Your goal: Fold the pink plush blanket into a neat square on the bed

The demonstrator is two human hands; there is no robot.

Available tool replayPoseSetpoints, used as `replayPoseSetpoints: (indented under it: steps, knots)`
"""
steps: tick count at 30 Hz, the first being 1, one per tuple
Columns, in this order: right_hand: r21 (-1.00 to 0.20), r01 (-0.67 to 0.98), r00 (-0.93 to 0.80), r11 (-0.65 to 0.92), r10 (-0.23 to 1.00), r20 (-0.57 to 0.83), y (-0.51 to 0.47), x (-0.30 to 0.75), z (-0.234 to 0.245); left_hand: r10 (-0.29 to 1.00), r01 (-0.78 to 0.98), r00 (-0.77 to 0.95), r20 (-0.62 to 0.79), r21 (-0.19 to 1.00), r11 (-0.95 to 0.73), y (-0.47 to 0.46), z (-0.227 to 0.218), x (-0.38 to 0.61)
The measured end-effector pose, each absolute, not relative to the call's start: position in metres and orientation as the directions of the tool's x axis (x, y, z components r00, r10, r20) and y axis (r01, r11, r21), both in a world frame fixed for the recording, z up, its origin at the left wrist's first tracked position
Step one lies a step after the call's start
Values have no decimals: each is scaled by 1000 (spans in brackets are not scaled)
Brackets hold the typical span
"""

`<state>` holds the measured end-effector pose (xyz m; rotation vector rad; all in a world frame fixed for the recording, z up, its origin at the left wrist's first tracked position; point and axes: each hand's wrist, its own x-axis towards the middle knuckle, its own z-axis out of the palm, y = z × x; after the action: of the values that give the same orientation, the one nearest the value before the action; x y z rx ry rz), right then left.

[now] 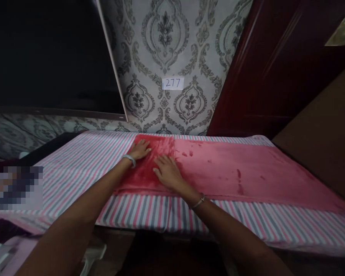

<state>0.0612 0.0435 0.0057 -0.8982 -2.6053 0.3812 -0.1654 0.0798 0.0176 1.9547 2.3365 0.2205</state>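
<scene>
Forearms [74, 214], left hand [138, 150] and right hand [169, 173] spread flat, red cloth [218, 170] beneath, extending right

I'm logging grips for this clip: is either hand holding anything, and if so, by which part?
Nothing appears held: the left hand and right hand both lie flat on the dark red part of the cloth.
</scene>
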Motion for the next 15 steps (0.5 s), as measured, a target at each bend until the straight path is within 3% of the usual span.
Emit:
replayPoseSetpoints:
  steps: [9, 15]
  knots:
    - [-282, 718, -609, 637, 770, 188, 77, 41, -47, 969, 973, -231, 89, 1, 232, 35, -24, -152]
    - [-265, 727, -618, 634, 772, 152, 76, 44, -43, 967, 970, -242, 77, 36, 240, 35, -25, -153]
